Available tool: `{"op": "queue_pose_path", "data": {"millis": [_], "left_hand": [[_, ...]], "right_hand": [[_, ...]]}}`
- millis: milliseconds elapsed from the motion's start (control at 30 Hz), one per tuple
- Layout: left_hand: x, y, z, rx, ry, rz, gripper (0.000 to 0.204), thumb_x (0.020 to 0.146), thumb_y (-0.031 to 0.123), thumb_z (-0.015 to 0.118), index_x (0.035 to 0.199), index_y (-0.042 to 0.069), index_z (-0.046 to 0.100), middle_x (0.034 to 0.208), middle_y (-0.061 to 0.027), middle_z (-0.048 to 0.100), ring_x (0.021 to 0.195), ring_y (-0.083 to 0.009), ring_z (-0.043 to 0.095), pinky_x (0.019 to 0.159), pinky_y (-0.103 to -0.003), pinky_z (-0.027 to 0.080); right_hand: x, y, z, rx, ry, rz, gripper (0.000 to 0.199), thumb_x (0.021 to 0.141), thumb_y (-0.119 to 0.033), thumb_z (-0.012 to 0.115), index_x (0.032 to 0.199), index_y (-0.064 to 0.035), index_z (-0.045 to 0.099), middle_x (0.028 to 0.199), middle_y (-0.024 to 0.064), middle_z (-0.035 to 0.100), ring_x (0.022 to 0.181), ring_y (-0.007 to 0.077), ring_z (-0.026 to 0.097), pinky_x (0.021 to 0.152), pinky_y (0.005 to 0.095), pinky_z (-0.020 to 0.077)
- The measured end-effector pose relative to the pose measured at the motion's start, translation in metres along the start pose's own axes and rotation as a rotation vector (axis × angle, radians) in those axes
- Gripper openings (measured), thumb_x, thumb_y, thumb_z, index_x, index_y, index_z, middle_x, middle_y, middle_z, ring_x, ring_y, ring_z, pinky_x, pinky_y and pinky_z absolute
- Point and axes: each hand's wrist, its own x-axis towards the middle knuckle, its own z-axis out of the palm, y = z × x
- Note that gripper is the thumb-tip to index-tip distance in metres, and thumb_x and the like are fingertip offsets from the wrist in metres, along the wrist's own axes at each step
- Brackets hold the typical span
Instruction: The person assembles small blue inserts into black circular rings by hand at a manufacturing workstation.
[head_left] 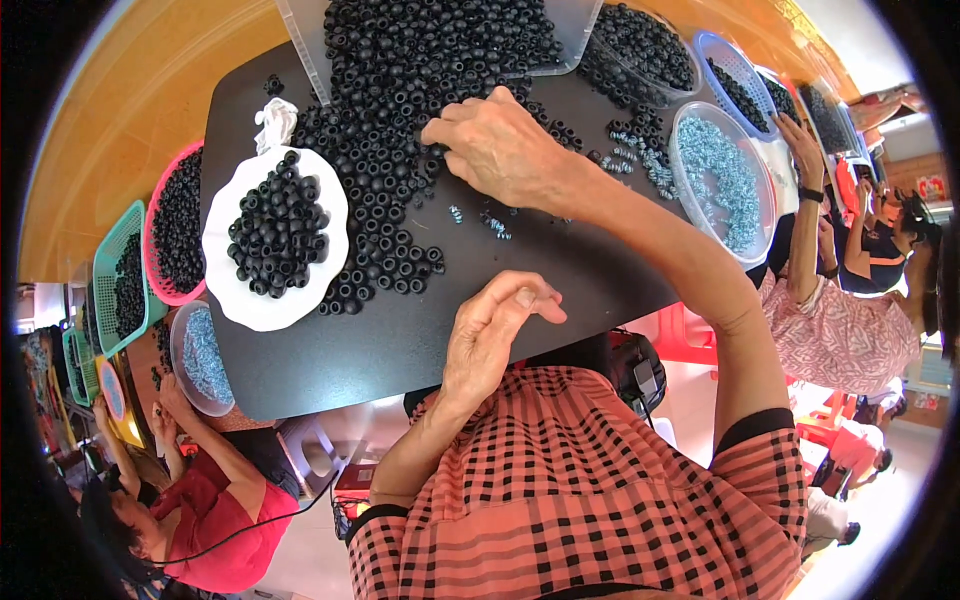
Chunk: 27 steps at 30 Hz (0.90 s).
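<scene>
A wide heap of black ring-like beads (pixel 375 165), each with a hole, spreads over the dark table (pixel 300 365). My right hand (pixel 505 150) reaches into the heap's right side, thumb and fingers closing around a black bead. Near the table's front edge is my left hand (pixel 495 325), its fingers curled together and the thumb against them; whatever lies inside is hidden. To the left, a white scalloped plate (pixel 225 270) carries a mound of the same beads. Small blue coiled pieces (pixel 497 228) lie on the table below my right hand.
A clear bin (pixel 308 50) spills beads at the back. Tubs of beads (pixel 640 50) and blue coils (pixel 683 165) stand at the right. A crumpled white tissue (pixel 275 122) touches the plate. Pink (pixel 150 255) and green baskets (pixel 100 260) sit left. People work on both sides.
</scene>
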Motion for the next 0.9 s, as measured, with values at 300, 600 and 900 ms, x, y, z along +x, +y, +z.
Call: {"op": "queue_pose_path", "data": {"millis": [300,600,900], "left_hand": [[0.001,0.002,0.003,-0.002,0.007,-0.004,0.025,0.099,0.022,0.045,0.100,0.000,0.059,0.080,-0.0106,0.067,0.093,-0.0157,0.061,0.091,-0.031,0.044],[-0.002,-0.001,0.000,-0.193,0.042,0.029,0.022,0.099,0.016,0.046,0.105,-0.001,0.057,0.090,-0.0125,0.064,0.093,-0.0187,0.061,0.088,-0.032,0.045],[0.008,0.012,0.000,-0.226,0.265,0.164,0.022,0.097,0.016,0.051,0.112,0.001,0.053,0.100,-0.0043,0.058,0.095,-0.0145,0.056,0.089,-0.031,0.044]], "right_hand": [[-0.005,-0.001,0.013,0.115,0.001,-0.097,0.019,0.075,-0.008,0.065,0.094,-0.0092,0.063,0.085,0.0031,0.057,0.082,0.0202,0.059,0.075,0.0362,0.0396],[-0.046,-0.021,-0.014,0.764,0.260,0.042,0.021,0.070,-0.001,0.065,0.091,-0.0037,0.061,0.083,0.0042,0.063,0.068,0.0158,0.063,0.068,0.0306,0.0486],[-0.105,-0.044,-0.014,0.944,0.378,0.139,0.021,0.073,0.000,0.070,0.092,-0.0036,0.061,0.089,0.0046,0.066,0.077,0.0128,0.062,0.071,0.0265,0.0512]]}}
